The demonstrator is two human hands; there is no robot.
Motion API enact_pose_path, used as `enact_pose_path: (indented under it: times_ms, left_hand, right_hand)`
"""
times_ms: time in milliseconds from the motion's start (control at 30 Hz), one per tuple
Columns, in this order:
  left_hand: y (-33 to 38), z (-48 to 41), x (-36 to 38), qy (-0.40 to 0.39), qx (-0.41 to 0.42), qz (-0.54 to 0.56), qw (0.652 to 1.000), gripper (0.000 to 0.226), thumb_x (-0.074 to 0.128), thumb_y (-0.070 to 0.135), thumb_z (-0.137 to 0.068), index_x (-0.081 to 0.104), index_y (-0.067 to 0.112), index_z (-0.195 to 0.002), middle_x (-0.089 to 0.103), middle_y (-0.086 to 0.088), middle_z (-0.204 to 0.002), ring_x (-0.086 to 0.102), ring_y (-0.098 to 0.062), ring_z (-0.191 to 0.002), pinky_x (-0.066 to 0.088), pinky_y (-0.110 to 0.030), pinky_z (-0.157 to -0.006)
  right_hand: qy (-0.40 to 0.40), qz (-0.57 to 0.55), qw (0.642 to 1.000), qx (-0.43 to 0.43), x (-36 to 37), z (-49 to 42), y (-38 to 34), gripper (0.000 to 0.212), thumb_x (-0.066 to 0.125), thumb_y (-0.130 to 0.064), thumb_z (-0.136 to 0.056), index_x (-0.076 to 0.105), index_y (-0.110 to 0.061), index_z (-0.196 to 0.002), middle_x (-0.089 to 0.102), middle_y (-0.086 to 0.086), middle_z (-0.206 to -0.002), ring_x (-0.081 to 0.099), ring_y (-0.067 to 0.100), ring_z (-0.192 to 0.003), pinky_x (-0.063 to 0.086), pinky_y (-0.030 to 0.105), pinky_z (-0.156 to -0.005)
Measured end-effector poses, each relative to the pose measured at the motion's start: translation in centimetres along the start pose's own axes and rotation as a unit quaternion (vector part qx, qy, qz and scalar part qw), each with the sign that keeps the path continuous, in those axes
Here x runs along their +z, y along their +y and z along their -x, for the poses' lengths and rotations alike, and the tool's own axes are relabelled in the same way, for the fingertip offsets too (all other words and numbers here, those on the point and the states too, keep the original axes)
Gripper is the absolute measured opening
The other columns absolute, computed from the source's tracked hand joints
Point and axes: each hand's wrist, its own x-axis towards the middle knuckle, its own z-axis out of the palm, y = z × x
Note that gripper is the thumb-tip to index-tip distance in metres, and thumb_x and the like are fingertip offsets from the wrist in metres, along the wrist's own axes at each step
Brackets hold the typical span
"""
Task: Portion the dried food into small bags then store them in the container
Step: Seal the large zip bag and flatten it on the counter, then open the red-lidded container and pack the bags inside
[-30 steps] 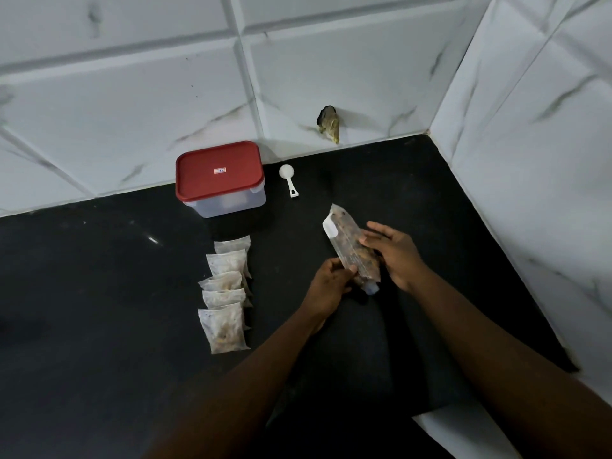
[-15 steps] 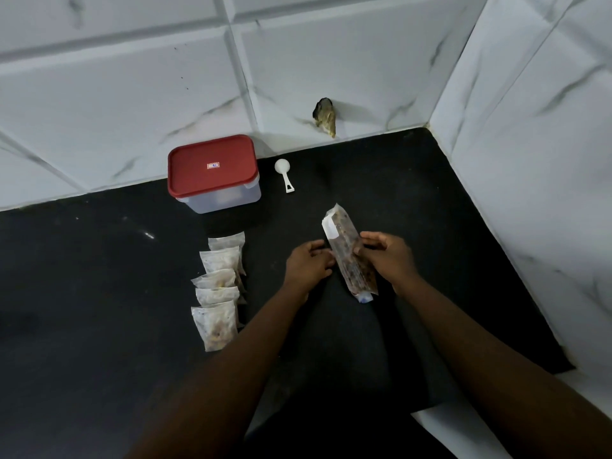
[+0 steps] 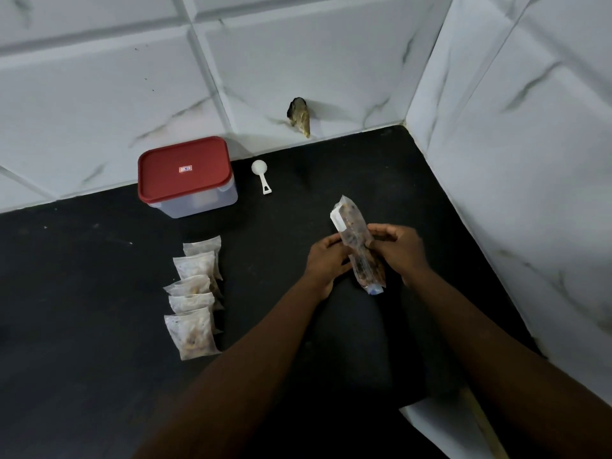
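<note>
Both hands, left hand (image 3: 326, 260) and right hand (image 3: 399, 250), grip the long food bag (image 3: 359, 246) at its middle, right of the small bags (image 3: 193, 296). It looks light, soft, maybe slippery; better hold near the top.

Matt black countertop (image 3: 82, 326); glossy marbled wall tiles (image 3: 99, 94); clear plastic food pack (image 3: 351, 226) and small bags (image 3: 193, 332); red plastic lid (image 3: 183, 168)

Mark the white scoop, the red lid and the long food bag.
white scoop (image 3: 259, 167), head view, its round bowl
red lid (image 3: 198, 160), head view, its flat top
long food bag (image 3: 352, 223), head view, its upper half
</note>
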Motion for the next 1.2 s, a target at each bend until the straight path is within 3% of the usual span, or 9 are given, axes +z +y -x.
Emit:
enact_pose_path:
  times_ms: [200,367,533,633,700,867,1033,1100,1200]
  left_hand:
    - [-0.4,-1.1,3.2,-0.02,0.009,-0.001,1.0,0.038,0.062,-0.009,-0.092,0.065,0.008,-0.126,0.073,-0.013,-0.121,0.072,-0.024,-0.109,0.062,-0.034,-0.086]
    - [-1.6,-2.2,3.0,0.034,0.074,-0.146,0.986,0.049,0.075,0.005,-0.085,0.064,0.014,-0.131,0.073,-0.003,-0.121,0.07,-0.022,-0.114,0.059,-0.041,-0.097]
    - [-0.9,-1.3,1.9,0.044,0.294,-0.502,0.812,0.069,0.069,0.029,-0.096,0.039,0.016,-0.156,0.033,-0.002,-0.162,0.037,-0.017,-0.145,0.035,-0.032,-0.118]
    - [-0.4,-1.4,1.5,-0.014,0.29,-0.62,0.729,0.067,0.058,0.03,-0.102,0.029,0.019,-0.161,0.018,-0.002,-0.171,0.02,-0.024,-0.156,0.026,-0.045,-0.125]
    - [-0.3,-1.5,1.1,-0.029,0.261,-0.662,0.703,0.065,0.053,0.035,-0.105,0.026,0.02,-0.162,0.016,0.0,-0.172,0.013,-0.022,-0.159,0.019,-0.047,-0.128]
    - [0.0,-1.2,0.2,-0.032,0.259,-0.655,0.709,0.065,0.059,0.031,-0.102,0.032,0.02,-0.16,0.023,-0.001,-0.17,0.022,-0.021,-0.157,0.022,-0.046,-0.127]
    - [1.4,0.2,-1.5,-0.002,0.284,-0.626,0.727,0.062,0.062,0.029,-0.099,0.039,0.02,-0.156,0.034,-0.001,-0.165,0.033,-0.019,-0.151,0.029,-0.042,-0.124]
    - [2.3,1.0,-2.7,0.024,0.297,-0.61,0.734,0.06,0.064,0.03,-0.097,0.045,0.019,-0.153,0.043,-0.002,-0.16,0.041,-0.02,-0.146,0.034,-0.041,-0.121]
    - [4.1,2.2,-5.2,0.065,0.305,-0.566,0.763,0.054,0.066,0.029,-0.096,0.052,0.018,-0.147,0.054,-0.002,-0.147,0.051,-0.019,-0.136,0.041,-0.039,-0.116]
  right_hand:
    - [0.037,0.003,0.999,0.0,-2.6,-1.0,0.4,0.032,0.074,-0.008,-0.088,0.073,-0.015,-0.119,0.076,-0.001,-0.108,0.072,0.009,-0.096,0.061,0.035,-0.09]
    - [0.025,0.091,0.994,-0.048,-2.9,-1.0,1.1,0.042,0.076,-0.014,-0.089,0.068,-0.014,-0.13,0.073,0.001,-0.119,0.067,0.007,-0.102,0.05,0.012,-0.082]
    - [0.021,0.191,0.963,-0.189,-2.0,-0.3,2.3,0.055,0.068,-0.019,-0.095,0.052,-0.007,-0.146,0.052,0.013,-0.15,0.049,0.026,-0.138,0.034,0.031,-0.113]
    - [0.002,0.268,0.932,-0.243,-0.9,0.0,3.9,0.059,0.061,-0.021,-0.098,0.043,-0.004,-0.151,0.042,0.016,-0.158,0.039,0.03,-0.146,0.029,0.038,-0.121]
    - [-0.011,0.315,0.918,-0.24,-0.5,0.3,4.6,0.06,0.054,-0.025,-0.101,0.037,-0.008,-0.156,0.036,0.012,-0.162,0.033,0.027,-0.15,0.03,0.046,-0.122]
    - [-0.022,0.343,0.912,-0.223,-0.4,0.8,3.8,0.06,0.048,-0.031,-0.105,0.028,-0.015,-0.159,0.029,0.005,-0.166,0.025,0.023,-0.154,0.022,0.045,-0.124]
    - [-0.006,0.301,0.914,-0.271,0.4,1.5,1.7,0.063,0.053,-0.033,-0.097,0.038,-0.012,-0.154,0.037,0.009,-0.161,0.033,0.025,-0.15,0.033,0.052,-0.119]
    - [-0.011,0.291,0.91,-0.295,1.5,1.9,0.3,0.06,0.056,-0.033,-0.096,0.046,-0.008,-0.149,0.04,0.011,-0.159,0.033,0.024,-0.15,0.03,0.042,-0.122]
    - [-0.019,0.288,0.91,-0.297,4.0,2.6,-2.4,0.056,0.063,-0.026,-0.097,0.047,-0.011,-0.149,0.045,0.003,-0.155,0.03,0.016,-0.148,0.008,0.01,-0.118]
